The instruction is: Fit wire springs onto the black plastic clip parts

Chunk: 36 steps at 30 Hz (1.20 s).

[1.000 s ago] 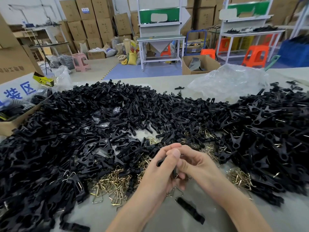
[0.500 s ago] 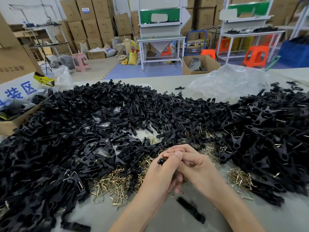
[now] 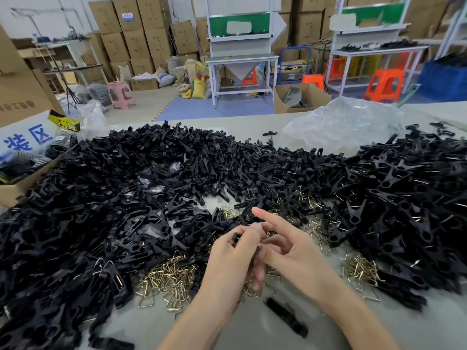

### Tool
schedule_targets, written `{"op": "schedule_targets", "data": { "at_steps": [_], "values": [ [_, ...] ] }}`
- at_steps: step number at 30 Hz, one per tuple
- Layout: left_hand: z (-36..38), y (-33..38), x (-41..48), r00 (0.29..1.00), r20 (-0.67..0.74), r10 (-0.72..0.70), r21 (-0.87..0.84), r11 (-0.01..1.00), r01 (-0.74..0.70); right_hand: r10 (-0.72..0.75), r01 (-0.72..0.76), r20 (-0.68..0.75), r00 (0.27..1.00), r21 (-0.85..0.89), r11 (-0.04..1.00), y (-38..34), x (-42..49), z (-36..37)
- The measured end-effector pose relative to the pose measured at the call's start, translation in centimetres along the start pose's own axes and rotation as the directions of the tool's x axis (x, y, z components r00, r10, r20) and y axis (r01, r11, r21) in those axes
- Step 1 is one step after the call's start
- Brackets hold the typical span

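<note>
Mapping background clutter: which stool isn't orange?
The pink stool at far left, near the stacked cardboard boxes; the other stools, further right, are all orange.

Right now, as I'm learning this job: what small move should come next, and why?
Probably the right hand should reach down and pinch one brass-coloured wire spring from the loose heap. The left hand holds a black plastic clip part, the right hand's fingers are spread and seem empty, and no spring shows on that part.
</note>
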State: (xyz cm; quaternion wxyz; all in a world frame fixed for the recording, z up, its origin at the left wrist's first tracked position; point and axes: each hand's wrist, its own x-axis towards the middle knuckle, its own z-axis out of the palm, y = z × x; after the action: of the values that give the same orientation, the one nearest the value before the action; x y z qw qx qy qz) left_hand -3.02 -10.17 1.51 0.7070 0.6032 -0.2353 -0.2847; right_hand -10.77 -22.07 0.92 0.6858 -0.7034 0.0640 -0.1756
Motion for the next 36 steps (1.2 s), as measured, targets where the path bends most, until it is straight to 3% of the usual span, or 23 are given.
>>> {"op": "schedule_targets", "data": {
  "at_steps": [9,16,21,24,26,28,30,32,34,36],
  "values": [
    [0.1,-0.2,-0.1,0.998,-0.064,0.011,-0.009,1.0,-0.012,0.043,-0.045,0.136,0.99,0.008,0.999,-0.9,-0.6,-0.3],
    [-0.6,0.1,0.2,0.984,-0.164,0.065,0.046,0.997,-0.059,-0.043,0.051,0.079,0.996,-0.102,0.993,-0.5,-0.2,0.0],
    [-0.3,0.3,-0.1,0.998,-0.042,0.056,-0.008,0.998,-0.056,-0.192,0.189,0.003,0.981,-0.212,0.959,0.1,-0.2,0.2],
    [-0.5,0.1,-0.3,0.996,0.035,0.085,0.085,0.993,-0.087,-0.287,0.241,-0.054,0.956,-0.412,0.879,0.4,-0.2,0.1],
    [-0.4,-0.1,-0.5,0.987,0.12,0.104,0.173,0.977,-0.124,-0.346,0.262,-0.114,0.931,-0.451,0.853,0.2,-0.1,-0.2],
    [-0.2,-0.4,-0.8,0.975,0.195,0.108,0.219,0.964,-0.15,-0.358,0.249,-0.283,0.89,-0.357,0.9,-0.3,0.0,-0.8],
    [0.0,-0.5,-1.1,0.972,0.208,0.108,0.248,0.956,-0.159,-0.315,0.255,-0.531,0.787,-0.186,0.949,-0.9,0.1,-2.6],
    [0.3,-0.5,-1.3,0.973,0.188,0.13,0.252,0.952,-0.176,-0.106,0.288,-0.688,0.718,0.154,0.945,-1.5,0.3,-4.5],
    [0.4,-0.4,-1.4,0.973,0.144,0.181,0.258,0.942,-0.214,0.115,0.238,-0.657,0.745,0.423,0.875,-1.3,0.6,-5.4],
    [0.2,-0.2,-1.4,0.964,0.072,0.257,0.299,0.916,-0.266,0.197,0.13,-0.577,0.793,0.475,0.87,-0.6,1.0,-5.2]
  ]
}}
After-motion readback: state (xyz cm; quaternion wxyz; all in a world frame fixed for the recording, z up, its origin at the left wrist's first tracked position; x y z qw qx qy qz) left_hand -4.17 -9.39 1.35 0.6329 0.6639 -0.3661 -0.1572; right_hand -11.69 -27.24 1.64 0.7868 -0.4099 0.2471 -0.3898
